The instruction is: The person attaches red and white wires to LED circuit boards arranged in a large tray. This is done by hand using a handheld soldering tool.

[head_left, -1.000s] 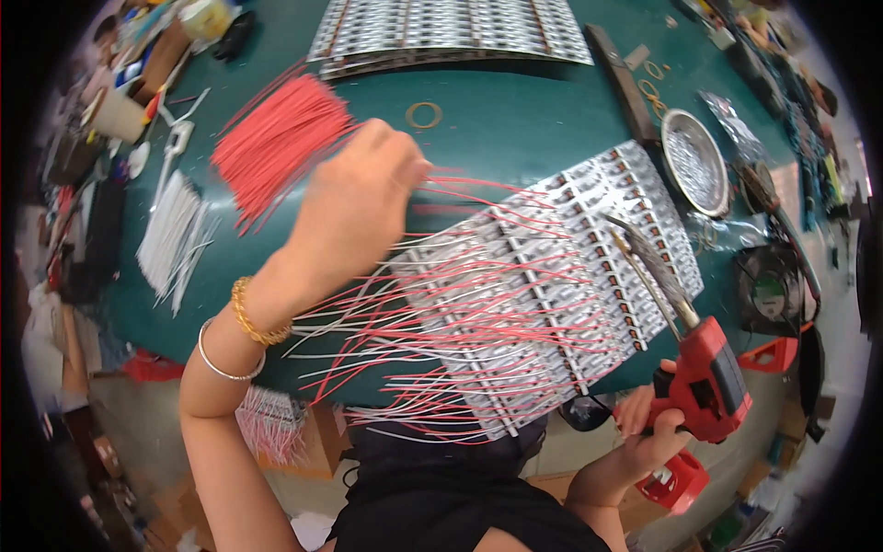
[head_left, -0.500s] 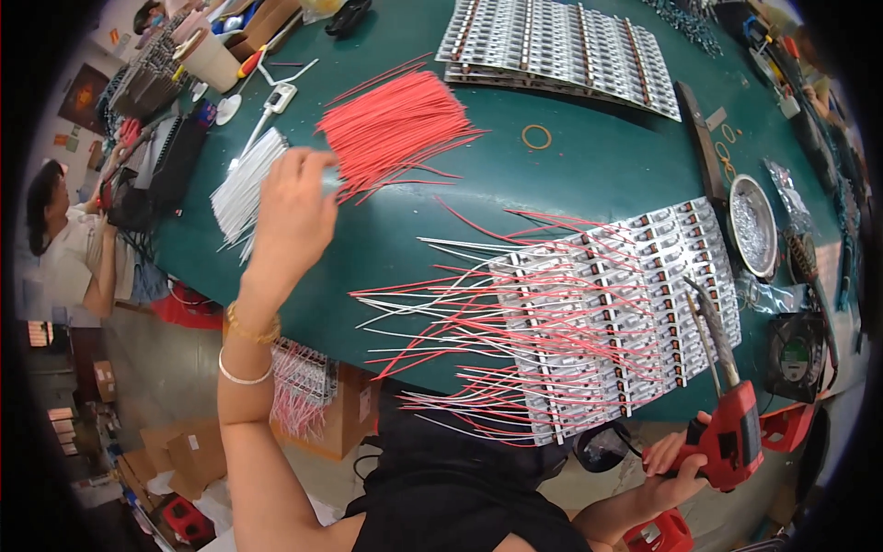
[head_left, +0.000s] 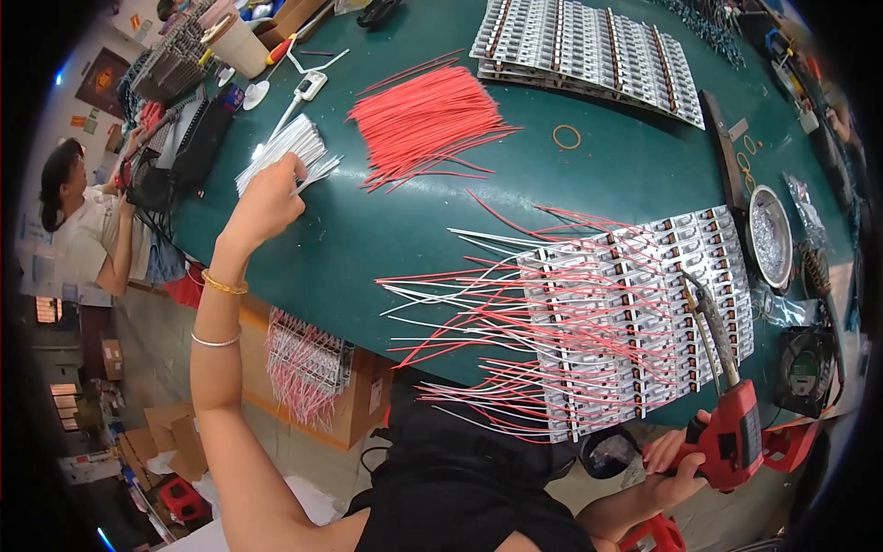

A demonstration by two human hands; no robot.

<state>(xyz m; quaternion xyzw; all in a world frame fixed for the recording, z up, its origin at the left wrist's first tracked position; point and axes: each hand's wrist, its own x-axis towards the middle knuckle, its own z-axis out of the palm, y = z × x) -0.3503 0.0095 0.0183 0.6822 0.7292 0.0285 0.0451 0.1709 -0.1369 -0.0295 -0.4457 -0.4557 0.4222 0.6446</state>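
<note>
Wht. wires point(head_left: 292, 140), gap to tbl. edge point(head_left: 313, 318)

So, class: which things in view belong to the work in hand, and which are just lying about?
Apparently in use: red soldering gun in the right grip, loose white wires by the left grip, loose red wires, wired panel.

Apparently lying about: rubber bands, small fan, pale cup.

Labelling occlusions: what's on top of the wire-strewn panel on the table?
Over the panel: red and white wires across its left part; on the right, the tip of the red soldering gun in the right hand. Surface directly beneath is covered; tip contact can't be told.
</note>
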